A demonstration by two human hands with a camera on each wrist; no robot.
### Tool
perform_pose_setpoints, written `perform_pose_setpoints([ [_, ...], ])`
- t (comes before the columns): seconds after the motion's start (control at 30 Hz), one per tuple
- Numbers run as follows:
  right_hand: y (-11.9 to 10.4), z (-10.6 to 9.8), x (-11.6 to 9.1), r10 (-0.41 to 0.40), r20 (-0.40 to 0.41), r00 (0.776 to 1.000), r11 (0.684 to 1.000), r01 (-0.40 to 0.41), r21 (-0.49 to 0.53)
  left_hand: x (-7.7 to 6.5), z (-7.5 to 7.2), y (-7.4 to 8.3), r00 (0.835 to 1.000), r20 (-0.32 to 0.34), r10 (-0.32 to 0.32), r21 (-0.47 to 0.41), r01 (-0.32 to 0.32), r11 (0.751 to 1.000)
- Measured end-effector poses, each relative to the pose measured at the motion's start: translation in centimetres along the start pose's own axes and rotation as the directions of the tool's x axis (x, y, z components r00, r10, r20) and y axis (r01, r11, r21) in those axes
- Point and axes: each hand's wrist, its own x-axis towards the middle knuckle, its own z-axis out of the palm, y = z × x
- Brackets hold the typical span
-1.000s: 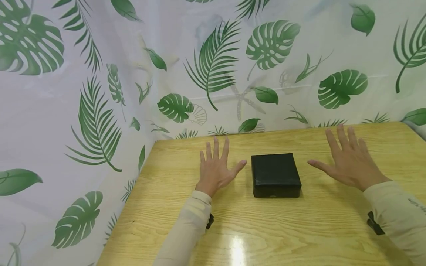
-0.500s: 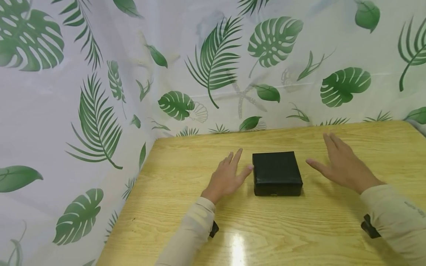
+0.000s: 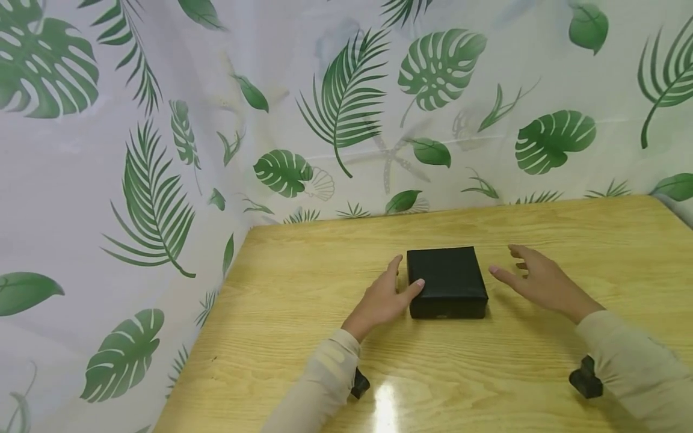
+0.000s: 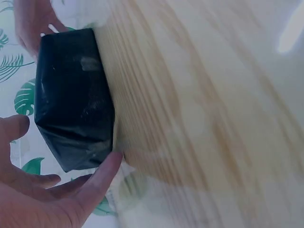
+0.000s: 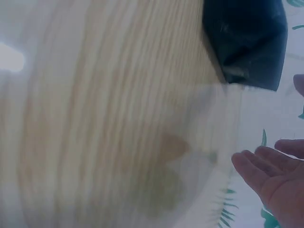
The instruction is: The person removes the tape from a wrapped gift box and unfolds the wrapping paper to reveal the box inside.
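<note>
Black box: the box [image 3: 448,276] sits flat on the wood-grain surface [image 3: 460,376], between the two hands and nearer the left one, in front of the leaf-print cloth [image 3: 216,36].
Marks on the box: a small pale mark [image 3: 441,316] shows low on the front face, too small to read; the left wrist view shows a paler patch [image 4: 89,64] on that face.
Covering: dark and slightly shiny, with creases and folds at the left end in the left wrist view.
Inside the box: its top covers it, so the contents are hidden.
Left hand: the hand [image 3: 381,299] is at the box's left side, its thumb over the near left part of the top and its fingers along the side; the grip is moderately wide, and whether it presses on the box I cannot tell.
Right hand: the hand [image 3: 547,285] hangs apart from the box, just off its right side, thumb toward it and fingers loosely bent; the grip is wide and holds nothing.
Sleeves: pale beige on both arms, the left sleeve [image 3: 316,379] and the right sleeve [image 3: 630,361] reaching to the wrists.
Wrists: a black device [image 3: 360,383] shows below the left one, another black device [image 3: 586,379] below the right.
Cloth print: green leaves, with fainter shells and a starfish.
Light: a bright reflection lies on the surface near the left wrist.
</note>
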Motion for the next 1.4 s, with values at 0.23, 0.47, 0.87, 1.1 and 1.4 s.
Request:
perform_pose_setpoints([
  [0.23,-0.6,1.3,0.0,0.078,0.097,0.992,0.934,-0.107,0.341,-0.1,0.5,0.2,0.999,0.008,-0.045,-0.161,0.045,0.986],
  [0.47,-0.7,2.1,-0.4,0.11,0.171,0.979,0.802,-0.189,0.566,0.0,1.3,0.4,0.999,0.016,-0.049,-0.231,0.052,0.972],
  [0.87,-1.6,3.3,-0.4,0.129,0.255,0.958,0.736,-0.265,0.623,-0.3,1.5,0.4,0.998,0.028,-0.051,-0.308,0.058,0.95],
  [1.1,-1.7,3.3,-0.3,0.106,0.291,0.951,0.651,-0.287,0.702,-0.3,1.6,0.7,0.998,0.03,-0.049,-0.362,0.057,0.93],
  [1.4,-1.5,2.7,-0.8,0.127,0.287,0.95,0.47,-0.312,0.826,-0.3,1.9,1.3,0.997,0.041,-0.063,-0.469,0.074,0.88],
])
